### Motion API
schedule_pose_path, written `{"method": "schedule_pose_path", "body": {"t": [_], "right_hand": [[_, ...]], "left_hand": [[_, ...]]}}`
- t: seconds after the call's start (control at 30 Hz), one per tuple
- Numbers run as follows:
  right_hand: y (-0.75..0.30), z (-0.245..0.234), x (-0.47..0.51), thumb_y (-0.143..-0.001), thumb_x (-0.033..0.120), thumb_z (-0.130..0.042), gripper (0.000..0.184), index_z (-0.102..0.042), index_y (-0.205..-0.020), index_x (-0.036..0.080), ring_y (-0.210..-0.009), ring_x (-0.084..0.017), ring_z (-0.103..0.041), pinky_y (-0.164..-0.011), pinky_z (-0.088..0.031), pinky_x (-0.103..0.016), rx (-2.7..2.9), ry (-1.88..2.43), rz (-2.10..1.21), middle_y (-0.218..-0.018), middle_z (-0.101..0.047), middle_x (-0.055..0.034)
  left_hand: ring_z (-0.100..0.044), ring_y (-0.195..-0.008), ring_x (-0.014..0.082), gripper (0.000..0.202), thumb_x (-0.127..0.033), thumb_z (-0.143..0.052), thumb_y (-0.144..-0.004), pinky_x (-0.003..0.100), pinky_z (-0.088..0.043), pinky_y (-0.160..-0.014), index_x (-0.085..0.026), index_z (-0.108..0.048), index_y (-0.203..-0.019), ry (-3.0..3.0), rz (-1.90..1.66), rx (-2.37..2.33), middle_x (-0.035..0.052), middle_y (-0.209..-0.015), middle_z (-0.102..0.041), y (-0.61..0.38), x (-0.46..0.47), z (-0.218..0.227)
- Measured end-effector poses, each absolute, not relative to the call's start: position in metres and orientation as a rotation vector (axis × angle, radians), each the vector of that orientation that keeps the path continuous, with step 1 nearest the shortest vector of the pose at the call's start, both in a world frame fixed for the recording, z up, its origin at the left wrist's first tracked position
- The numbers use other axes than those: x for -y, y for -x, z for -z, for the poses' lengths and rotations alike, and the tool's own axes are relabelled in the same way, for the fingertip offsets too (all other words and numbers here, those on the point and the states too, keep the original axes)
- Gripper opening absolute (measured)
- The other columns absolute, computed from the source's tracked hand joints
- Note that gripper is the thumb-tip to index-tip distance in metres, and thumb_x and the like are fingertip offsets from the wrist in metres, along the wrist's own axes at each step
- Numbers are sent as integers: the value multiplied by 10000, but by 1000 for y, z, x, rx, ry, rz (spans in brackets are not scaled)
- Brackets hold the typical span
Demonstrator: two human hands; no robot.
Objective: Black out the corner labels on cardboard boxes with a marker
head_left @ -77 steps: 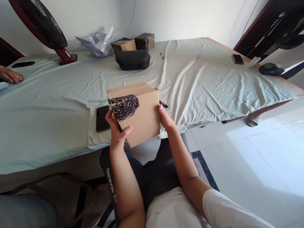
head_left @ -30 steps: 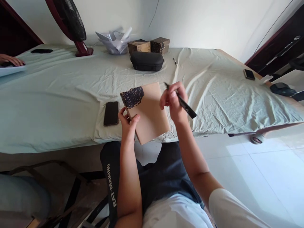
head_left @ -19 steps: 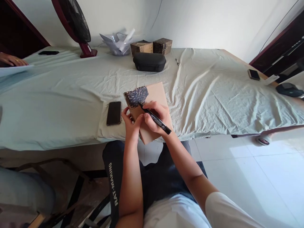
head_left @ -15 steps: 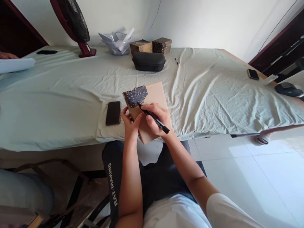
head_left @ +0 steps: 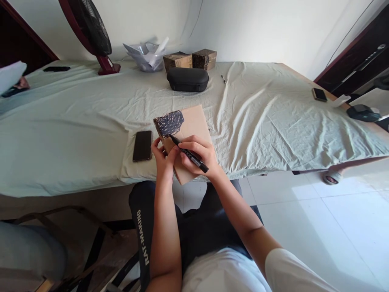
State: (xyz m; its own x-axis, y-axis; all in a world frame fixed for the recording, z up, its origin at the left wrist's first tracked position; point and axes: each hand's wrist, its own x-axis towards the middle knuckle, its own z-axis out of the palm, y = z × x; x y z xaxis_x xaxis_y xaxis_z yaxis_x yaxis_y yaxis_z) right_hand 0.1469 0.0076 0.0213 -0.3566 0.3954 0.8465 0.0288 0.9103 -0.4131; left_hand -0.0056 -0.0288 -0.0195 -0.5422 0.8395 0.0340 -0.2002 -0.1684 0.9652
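Observation:
A brown cardboard box [head_left: 194, 119] lies at the near edge of the cloth-covered table, turned at a slant. Dense black strokes [head_left: 170, 123] fill its upper left corner. My right hand [head_left: 200, 156] is closed around a black marker [head_left: 190, 155], whose tip meets the cardboard just below the inked patch. On the box's left side, my left hand [head_left: 165, 158] grips the edge, thumb on top and fingers along the side. A dark smartphone [head_left: 142, 146] lies just left of that hand.
Behind the box sit a black zip case [head_left: 187, 79], two patterned boxes [head_left: 178, 61] and a clear plastic bowl [head_left: 147, 59] holding papers. A red fan [head_left: 105, 61] stands at the back left. Another person's hand [head_left: 22, 84] shows at the left edge. A phone [head_left: 319, 94] lies far right.
The marker tip has shifted slightly left and down along the inked patch. At the far left, the other person's hand and white paper have moved. The whole view has shifted a little.

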Motion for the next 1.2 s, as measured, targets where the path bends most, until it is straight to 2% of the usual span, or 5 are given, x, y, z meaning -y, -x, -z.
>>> {"method": "schedule_pose_path", "body": {"t": [0.4,0.73,1.0,1.1,1.2], "right_hand": [[-147,-25,-4,-1051,266,-617,214,-695,-1248,295,-938,-211,-775,-831,-662,-387,1951,321,-353,-1091,-772,-65],[-149,-27,-5,-1030,264,-634,170,-705,-1178,307,-838,-192,-726,-727,-618,-358,1610,488,-302,-1013,-747,-45],[-171,-17,-7,-1025,466,-722,171,-751,-1056,301,-608,-173,-650,-608,-567,-360,1437,771,-437,-795,-741,6],[-192,-11,-17,-976,415,-738,197,-745,-1136,300,-560,-145,-630,-569,-553,-343,1309,847,-640,-958,-821,-16],[-222,-2,-35,-906,355,-690,408,-719,-1310,304,-570,-125,-685,-509,-500,-295,1235,855,-1017,-1268,-849,-69]], "left_hand": [[-760,-1053,260,873,-577,-899,-763,362,-610,-885,-293,-445,-1451,-827,-1787,-1359,113,-1235,-710,9,26,25],[-748,-1032,263,857,-465,-914,-725,360,-604,-834,-284,-483,-1443,-815,-1802,-1350,127,-1256,-717,5,30,18],[-726,-1013,241,877,-472,-904,-705,357,-587,-855,-250,-479,-1439,-820,-1814,-1327,129,-1240,-712,7,29,19],[-724,-990,239,889,-510,-891,-697,358,-590,-838,-247,-467,-1433,-850,-1813,-1332,128,-1225,-711,11,26,26],[-729,-1023,254,915,-571,-874,-698,360,-596,-837,-252,-457,-1447,-956,-1862,-1379,135,-1252,-701,21,22,37]]}}
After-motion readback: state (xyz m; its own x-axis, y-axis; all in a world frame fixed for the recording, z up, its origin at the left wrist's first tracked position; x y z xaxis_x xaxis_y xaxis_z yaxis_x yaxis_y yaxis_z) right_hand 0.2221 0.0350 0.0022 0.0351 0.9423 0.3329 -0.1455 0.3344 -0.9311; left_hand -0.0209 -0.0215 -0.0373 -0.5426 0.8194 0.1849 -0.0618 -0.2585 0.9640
